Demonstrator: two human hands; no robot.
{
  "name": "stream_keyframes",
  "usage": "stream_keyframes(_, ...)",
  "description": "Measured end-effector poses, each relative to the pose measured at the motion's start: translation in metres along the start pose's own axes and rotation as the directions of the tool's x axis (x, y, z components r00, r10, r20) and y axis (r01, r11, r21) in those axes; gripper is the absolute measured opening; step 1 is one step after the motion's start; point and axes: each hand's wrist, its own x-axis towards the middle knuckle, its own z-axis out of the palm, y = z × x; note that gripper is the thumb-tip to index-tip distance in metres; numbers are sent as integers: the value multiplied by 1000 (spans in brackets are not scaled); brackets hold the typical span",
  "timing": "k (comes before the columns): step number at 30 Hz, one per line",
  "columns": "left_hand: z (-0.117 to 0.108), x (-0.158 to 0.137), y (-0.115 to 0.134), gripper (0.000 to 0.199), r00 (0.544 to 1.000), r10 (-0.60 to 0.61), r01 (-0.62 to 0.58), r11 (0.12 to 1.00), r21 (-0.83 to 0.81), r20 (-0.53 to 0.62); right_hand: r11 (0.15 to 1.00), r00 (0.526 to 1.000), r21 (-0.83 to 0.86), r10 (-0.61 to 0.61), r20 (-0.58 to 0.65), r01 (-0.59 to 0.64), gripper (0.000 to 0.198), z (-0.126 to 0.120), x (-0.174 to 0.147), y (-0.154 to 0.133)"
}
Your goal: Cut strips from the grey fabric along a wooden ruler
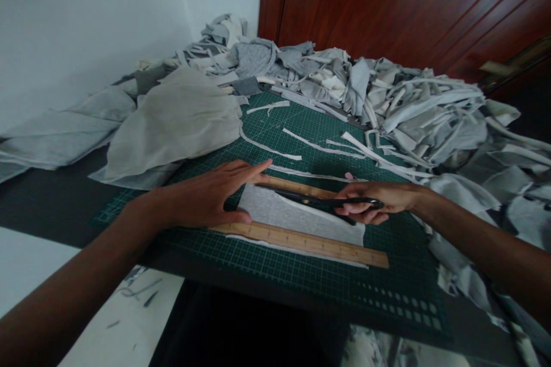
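A light grey piece of fabric (279,212) lies flat on the green cutting mat (396,252). One wooden ruler (310,239) lies along its near edge, and a second wooden ruler (297,185) lies along the far side. My left hand (215,192) presses on the left ends, fingers stretched toward the far ruler and thumb on the near one. Black-handled scissors (321,202) are gripped in my right hand (372,202). Their blades point left along the fabric's far edge. Part of the far ruler is hidden behind my hands.
Thin cut strips (322,143) lie on the mat beyond the rulers. A large heap of grey and white scraps (430,109) spreads along the back and right. Larger pale cloth (172,120) is piled at left. A wall and brown door (387,6) stand behind.
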Motion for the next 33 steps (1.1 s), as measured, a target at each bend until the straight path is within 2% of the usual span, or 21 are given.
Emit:
stream_keyframes(8,1,0,-1,103,1000,9,-9,1000,9,-12,999,999,-38,25,-32,-27,44,0,0,-2)
stream_keyframes(15,2,0,-2,103,1000,11,-11,1000,-2,-9,999,999,23,30,15,-30,41,-6,4,-1)
stream_keyframes(22,4,-1,-3,101,1000,18,-18,1000,-5,-23,999,1000,-33,20,15,-19,39,-6,6,-5)
stream_keyframes(33,4,0,-5,103,999,24,-25,999,-28,-21,1000,1000,-9,-3,31,4,41,-2,10,-8)
